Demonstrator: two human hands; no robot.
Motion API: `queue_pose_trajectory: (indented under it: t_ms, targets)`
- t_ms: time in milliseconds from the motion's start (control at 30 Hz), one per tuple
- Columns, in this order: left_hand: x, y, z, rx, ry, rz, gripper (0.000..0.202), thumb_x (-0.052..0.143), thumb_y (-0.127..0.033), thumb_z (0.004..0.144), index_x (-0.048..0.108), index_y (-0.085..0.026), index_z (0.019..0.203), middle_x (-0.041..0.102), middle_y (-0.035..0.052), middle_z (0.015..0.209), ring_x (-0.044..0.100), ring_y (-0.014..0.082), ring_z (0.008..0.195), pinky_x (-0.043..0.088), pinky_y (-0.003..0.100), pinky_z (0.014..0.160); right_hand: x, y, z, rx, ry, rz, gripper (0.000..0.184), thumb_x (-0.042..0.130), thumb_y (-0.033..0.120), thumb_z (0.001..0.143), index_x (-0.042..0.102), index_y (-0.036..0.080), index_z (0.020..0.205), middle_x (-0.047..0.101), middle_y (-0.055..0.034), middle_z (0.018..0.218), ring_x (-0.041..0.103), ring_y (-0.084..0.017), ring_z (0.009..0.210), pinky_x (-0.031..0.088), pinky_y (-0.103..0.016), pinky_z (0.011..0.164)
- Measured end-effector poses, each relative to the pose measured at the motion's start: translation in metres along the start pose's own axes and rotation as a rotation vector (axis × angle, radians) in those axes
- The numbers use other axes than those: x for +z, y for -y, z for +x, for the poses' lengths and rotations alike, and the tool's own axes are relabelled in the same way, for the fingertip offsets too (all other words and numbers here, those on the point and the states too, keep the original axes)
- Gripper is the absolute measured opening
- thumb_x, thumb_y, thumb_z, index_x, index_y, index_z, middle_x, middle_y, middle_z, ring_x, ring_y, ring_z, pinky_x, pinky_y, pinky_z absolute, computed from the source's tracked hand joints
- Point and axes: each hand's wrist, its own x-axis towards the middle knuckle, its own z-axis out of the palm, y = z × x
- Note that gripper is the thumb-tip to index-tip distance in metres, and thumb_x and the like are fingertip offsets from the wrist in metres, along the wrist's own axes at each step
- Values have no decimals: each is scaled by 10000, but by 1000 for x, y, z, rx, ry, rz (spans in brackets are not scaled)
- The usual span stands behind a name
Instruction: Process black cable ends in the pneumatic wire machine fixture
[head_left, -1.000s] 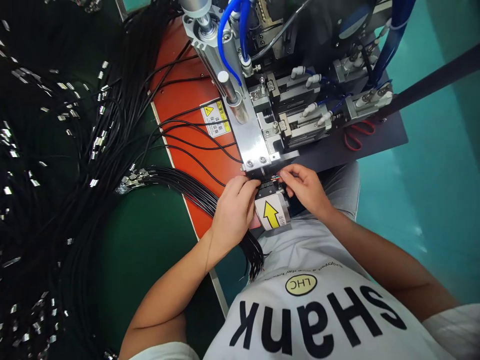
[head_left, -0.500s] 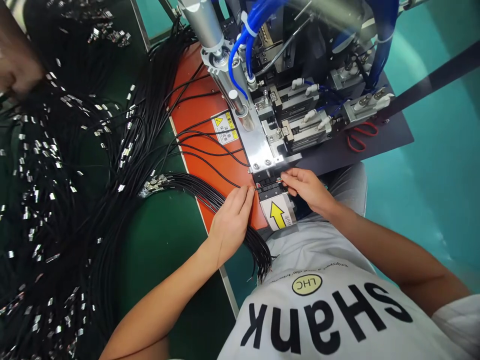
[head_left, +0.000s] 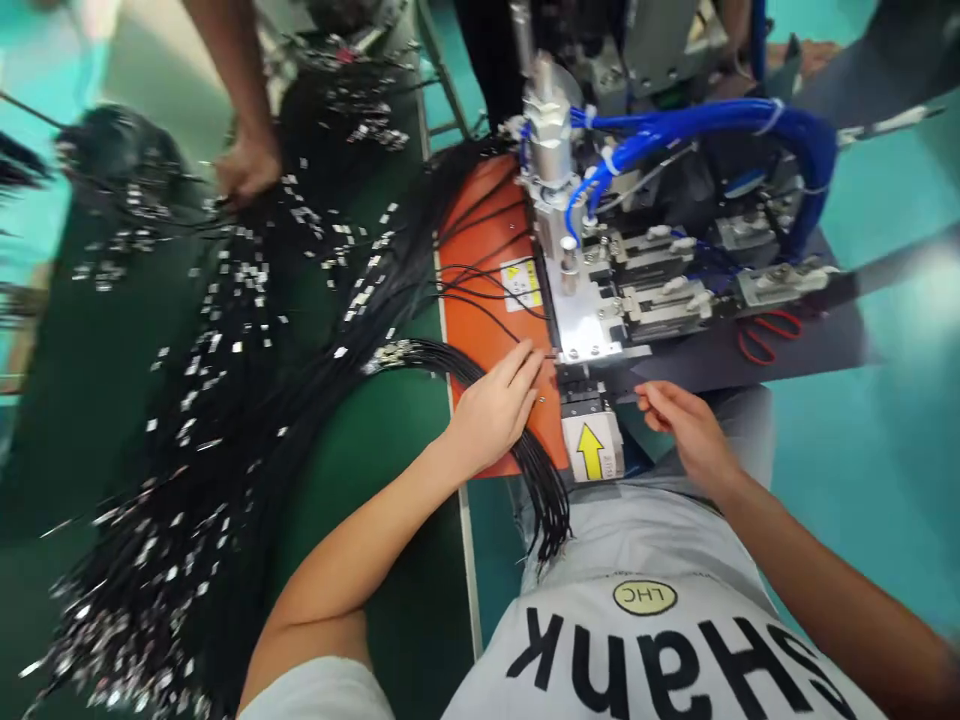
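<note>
My left hand (head_left: 495,408) reaches over the orange plate (head_left: 495,330), palm down with its fingers stretched out. Its fingertips are beside the machine's metal block (head_left: 589,335), near the end of a thin black cable (head_left: 491,312) that runs towards it. To the right of the feed block with a yellow arrow (head_left: 591,450), my right hand (head_left: 686,428) is in the air, apart from the machine. Its thumb and fingers are pinched together; whatever they hold is too small to make out. A bundle of black cables (head_left: 540,480) passes under my left forearm and wrist and hangs over the plate's edge.
Heaps of black cables (head_left: 240,400) with shiny metal ends cover much of the green table (head_left: 360,440). Another person's hand (head_left: 251,165) is among them at the back left. Blue air hoses (head_left: 697,120) arch over the machine. Red-handled scissors (head_left: 765,338) lie at its right.
My right hand has drawn away to the right from the feed block. My left hand's fingers have loosened and shifted from the block's side. The view has turned, showing more of the table.
</note>
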Motion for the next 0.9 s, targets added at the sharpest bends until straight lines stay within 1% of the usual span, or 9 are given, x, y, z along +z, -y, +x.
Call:
queue_pose_trajectory:
  t_ms: [133, 233, 367, 467, 533, 667, 733, 800, 900]
  targets:
    - [-35, 13, -20, 181, 243, 40, 307, 404, -244, 1012, 646, -220, 1198, 661, 93, 1171, 596, 217, 1144, 440, 431, 1072, -6, 7, -10, 0, 29, -35, 251, 719, 457, 851, 719, 227, 951, 592, -7, 838, 464, -102, 617, 361, -266, 565]
    - [-38, 21, -19, 214, 313, 29, 287, 449, -184, 981, 709, -216, 1100, 674, 94, 1074, 610, 209, 1039, 487, 364, 945, -3, 16, -18, -14, 49, -46, 230, 715, 448, 858, 718, 229, 928, 588, -9, 834, 461, -104, 620, 360, -269, 566]
    - [-35, 28, -3, 194, 352, -180, 192, 579, -150, 915, 749, -228, 958, 722, 47, 983, 662, 172, 946, 513, 271, 832, 1, 31, -26, -38, 62, -68, 214, 706, 438, 870, 708, 228, 914, 588, -10, 827, 452, -101, 615, 358, -268, 567]
    - [-39, 29, 2, 169, 341, -246, 170, 606, -150, 906, 748, -226, 962, 750, 23, 968, 700, 151, 901, 534, 253, 825, -1, 38, -33, -44, 69, -86, 226, 699, 453, 875, 704, 232, 920, 590, -11, 831, 452, -105, 618, 371, -272, 580]
    - [-40, 25, -1, 220, 286, -206, 194, 569, -158, 932, 744, -216, 993, 751, 42, 1011, 707, 152, 919, 548, 253, 823, -4, 38, -35, -31, 74, -106, 237, 695, 469, 876, 700, 238, 930, 594, -8, 840, 454, -104, 624, 386, -272, 605]
    - [-32, 15, -17, 432, 82, 153, 243, 475, -135, 965, 714, -143, 1011, 730, 118, 1000, 690, 201, 962, 568, 347, 879, -6, 36, -37, -6, 85, -149, 262, 689, 496, 876, 691, 240, 935, 606, -2, 849, 459, -106, 648, 399, -275, 664]
    - [-26, 13, -25, 513, 9, 299, 235, 461, -113, 962, 693, -125, 995, 728, 118, 971, 683, 210, 956, 563, 383, 915, -4, 35, -37, -10, 92, -167, 274, 690, 506, 872, 687, 241, 938, 609, -3, 844, 456, -112, 654, 391, -281, 670]
    - [-27, 16, -30, 518, -38, 312, 232, 446, -104, 963, 674, -137, 998, 729, 101, 981, 678, 201, 959, 566, 365, 895, -2, 35, -37, -20, 102, -192, 281, 683, 515, 875, 683, 243, 946, 610, -4, 839, 451, -117, 655, 379, -287, 668]
    - [-40, 20, -31, 435, -43, 185, 241, 421, -105, 961, 643, -155, 1040, 720, 87, 1020, 667, 175, 963, 557, 313, 854, 0, 36, -38, -32, 124, -218, 278, 668, 518, 886, 678, 249, 954, 607, -1, 837, 447, -118, 656, 367, -290, 670]
